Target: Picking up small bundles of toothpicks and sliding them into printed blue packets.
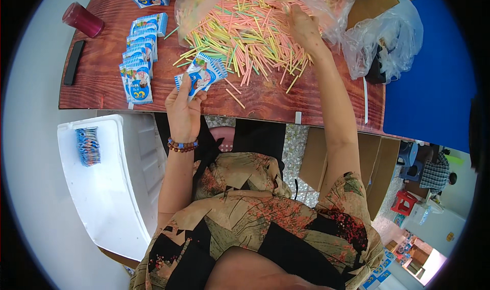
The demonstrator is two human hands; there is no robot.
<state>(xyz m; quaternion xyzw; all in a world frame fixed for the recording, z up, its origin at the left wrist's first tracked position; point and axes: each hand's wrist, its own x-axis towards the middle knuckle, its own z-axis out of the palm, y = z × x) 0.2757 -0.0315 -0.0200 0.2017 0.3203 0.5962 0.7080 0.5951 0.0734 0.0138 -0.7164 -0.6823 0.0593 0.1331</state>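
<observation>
My left hand [185, 109] is closed on a few overlapping blue-and-white packets [204, 75], held by their lower edge above the near side of the table. My right hand [305, 30] reaches over the far right of a large heap of thin pink, yellow and green sticks [250, 32]. Its fingers are curled down among the sticks, and what they grip is hidden. Clear plastic bagging [189, 9] lies around the back and sides of the heap. Left of the heap, a row of similar packets [139, 60] overlaps on the wood.
A dark red cup [83, 20] and a black bar-shaped object [74, 63] are at the table's left end. Below stands a white foam box [92, 198] with a stack of packets inside. A crumpled plastic bag [383, 34] sits at right, beside a blue surface [434, 65].
</observation>
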